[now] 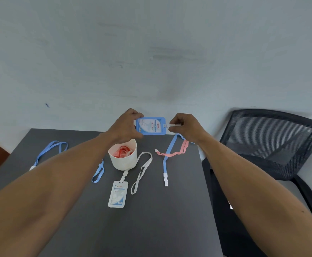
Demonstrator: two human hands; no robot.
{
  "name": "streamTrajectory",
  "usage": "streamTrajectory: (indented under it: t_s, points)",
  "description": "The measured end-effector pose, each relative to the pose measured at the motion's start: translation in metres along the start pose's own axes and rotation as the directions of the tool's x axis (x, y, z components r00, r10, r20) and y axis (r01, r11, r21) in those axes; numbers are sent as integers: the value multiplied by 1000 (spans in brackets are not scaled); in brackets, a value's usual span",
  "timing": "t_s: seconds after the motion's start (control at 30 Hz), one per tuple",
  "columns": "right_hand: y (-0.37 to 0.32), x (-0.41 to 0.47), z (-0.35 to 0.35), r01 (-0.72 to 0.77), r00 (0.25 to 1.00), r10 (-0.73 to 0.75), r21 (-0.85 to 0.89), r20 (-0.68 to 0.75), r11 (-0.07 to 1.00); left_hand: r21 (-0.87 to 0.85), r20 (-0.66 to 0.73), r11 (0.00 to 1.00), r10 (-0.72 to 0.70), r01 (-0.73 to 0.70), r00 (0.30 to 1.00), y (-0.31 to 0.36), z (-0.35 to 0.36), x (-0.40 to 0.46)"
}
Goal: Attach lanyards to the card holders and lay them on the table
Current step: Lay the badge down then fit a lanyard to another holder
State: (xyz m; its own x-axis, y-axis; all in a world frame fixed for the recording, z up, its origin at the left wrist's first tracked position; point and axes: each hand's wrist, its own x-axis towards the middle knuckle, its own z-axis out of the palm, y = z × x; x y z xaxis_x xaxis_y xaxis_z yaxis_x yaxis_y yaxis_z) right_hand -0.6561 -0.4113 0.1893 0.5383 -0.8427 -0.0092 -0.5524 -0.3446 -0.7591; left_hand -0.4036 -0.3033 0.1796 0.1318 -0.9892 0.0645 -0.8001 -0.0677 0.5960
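Observation:
My left hand [126,127] holds a blue card holder [150,126] sideways in the air above the far edge of the table. My right hand [185,126] pinches a white lanyard clip [174,125] right at the holder's slot end. A blue lanyard [165,158] trails from under my right hand down onto the table and ends in a white clip. A white card holder [117,194] with a white lanyard [142,171] attached lies flat near the middle of the table.
A white cup [123,160] holding red lanyards stands on the dark grey table [151,229]. A pink lanyard [175,152] lies at the right, two blue lanyards [47,153] at the left. A black mesh chair [270,143] stands to the right.

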Motion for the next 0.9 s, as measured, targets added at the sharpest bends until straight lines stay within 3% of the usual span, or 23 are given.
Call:
streamTrajectory:
  t_s: [0.4,0.6,0.9]
  points:
    - [-7,-3,-10,-166,967,143,94,212,982,25,-23,999,28,-27,999,-6,-4,-6]
    - [-8,4,-8,-259,949,251,21,189,966,54,-16,997,56,-55,998,-4,-1,-6]
    - [-14,5,5,-266,947,270,-51,173,963,72,-10,995,65,-64,998,-9,3,-6]
